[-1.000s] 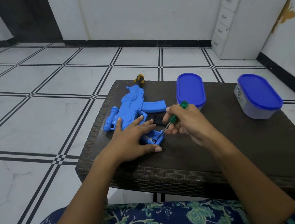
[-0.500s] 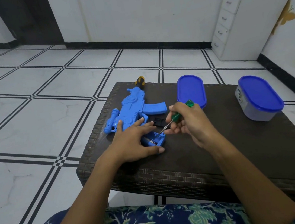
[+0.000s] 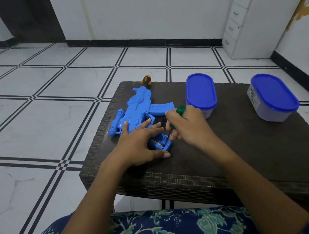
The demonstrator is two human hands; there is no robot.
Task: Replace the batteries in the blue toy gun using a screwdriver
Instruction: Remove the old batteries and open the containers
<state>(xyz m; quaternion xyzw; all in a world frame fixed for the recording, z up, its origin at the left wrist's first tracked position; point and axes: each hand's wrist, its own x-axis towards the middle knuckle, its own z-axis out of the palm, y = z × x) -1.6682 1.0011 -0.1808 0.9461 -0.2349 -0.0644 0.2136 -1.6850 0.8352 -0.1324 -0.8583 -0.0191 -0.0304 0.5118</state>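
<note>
Tabletop (image 3: 250,154) first, dark and woven: carrying the blue toy gun (image 3: 137,111) flat on its side near the left edge, handle end nearest the body, probably so that the battery side is facing up and nothing is rolling. Standing to the right, apart from the work, two blue-lidded tubs (image 3: 200,94) (image 3: 274,93), perhaps waiting for screws or cells. Pressing down on the gun's rear half with the left hand (image 3: 139,143), fingers spread and fairly straight, likely pinning it against the driver's push. Wrapping the right hand (image 3: 188,130) firmly round the green-handled screwdriver (image 3: 180,110), shaft slanting down and left. Reaching with the tip into the battery compartment (image 3: 160,144) in the handle, just beside the left fingers, between both hands.
</note>
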